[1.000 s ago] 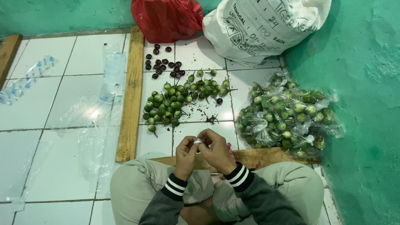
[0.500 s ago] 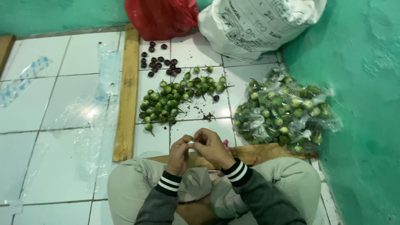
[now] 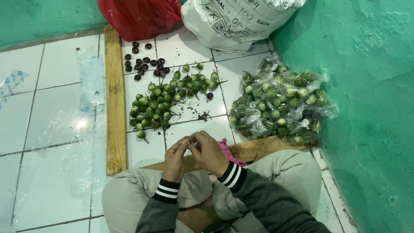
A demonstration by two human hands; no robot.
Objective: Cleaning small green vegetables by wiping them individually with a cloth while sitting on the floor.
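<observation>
My left hand [image 3: 176, 159] and right hand [image 3: 210, 152] pinch together, fingertips touching; whatever tiny thing they hold, and its direction, I cannot tell.

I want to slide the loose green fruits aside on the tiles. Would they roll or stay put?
The loose green fruits look small and round, so they would probably roll and scatter on the glossy white tiled floor. Their stalks may slow some. They are likely light and firm.
</observation>
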